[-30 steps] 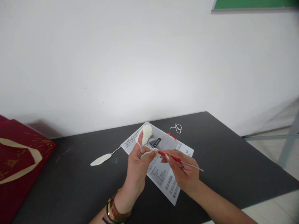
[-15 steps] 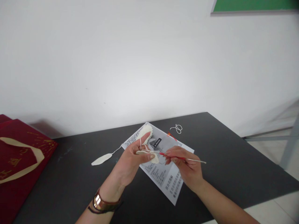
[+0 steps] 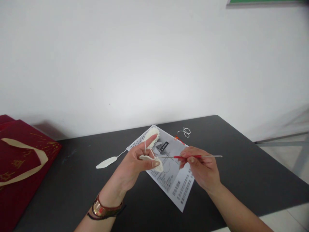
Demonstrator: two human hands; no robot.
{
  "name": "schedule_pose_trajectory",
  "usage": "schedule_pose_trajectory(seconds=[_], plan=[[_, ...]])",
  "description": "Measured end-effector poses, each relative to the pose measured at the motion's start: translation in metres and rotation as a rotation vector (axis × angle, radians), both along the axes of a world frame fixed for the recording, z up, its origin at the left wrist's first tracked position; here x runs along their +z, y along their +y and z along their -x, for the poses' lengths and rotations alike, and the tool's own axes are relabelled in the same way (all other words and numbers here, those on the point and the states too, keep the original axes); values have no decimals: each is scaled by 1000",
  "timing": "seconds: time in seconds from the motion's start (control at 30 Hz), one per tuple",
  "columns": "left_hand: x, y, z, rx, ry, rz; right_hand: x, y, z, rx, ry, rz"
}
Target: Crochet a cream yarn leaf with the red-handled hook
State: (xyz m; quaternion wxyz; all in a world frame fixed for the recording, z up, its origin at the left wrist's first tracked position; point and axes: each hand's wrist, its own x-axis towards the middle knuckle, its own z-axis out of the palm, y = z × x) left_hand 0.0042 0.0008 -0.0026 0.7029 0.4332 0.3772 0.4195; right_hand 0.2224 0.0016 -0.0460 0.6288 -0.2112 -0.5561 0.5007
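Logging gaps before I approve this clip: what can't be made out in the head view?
All in the head view:
Red-handled hook, tip at the white piece: too small to tell how it sits.
Sheet: fine print blurred; right edge partly behind the right hand.
Yarn bundle: partly behind the left hand.
Red bag: cut off by left edge.
Green board: cut off by top edge.

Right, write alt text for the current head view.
The left hand pinches a small cream yarn piece while the right hand holds a red-gripped hook reaching it, above a printed sheet on a black table. Nearby are cream yarn, a leaf-shaped piece and a red bag.
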Motion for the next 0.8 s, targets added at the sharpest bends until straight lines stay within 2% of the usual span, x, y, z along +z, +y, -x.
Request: schedule_pose_trajectory(seconds=[0.33, 0.47, 0.53, 0.63, 0.73, 0.8], plan=[[1, 2, 8, -145, 0, 44, 4, 2, -8, 63, -39, -35], [0, 3, 9, -194, -4, 63, 8, 3, -10, 95, -16, -1], [1, 2, 9, -199, 22, 52, 10, 4, -9, 112, 37, 90], [3, 0, 7, -158, 154, -39, 10, 6, -4, 155, 147, 354], [4, -2, 1, -5, 342, -229, 7, 10, 3, 189, 268, 660], [2, -2, -6, 127, 417, -349, 3, 12, 6, 194, 323, 790]])
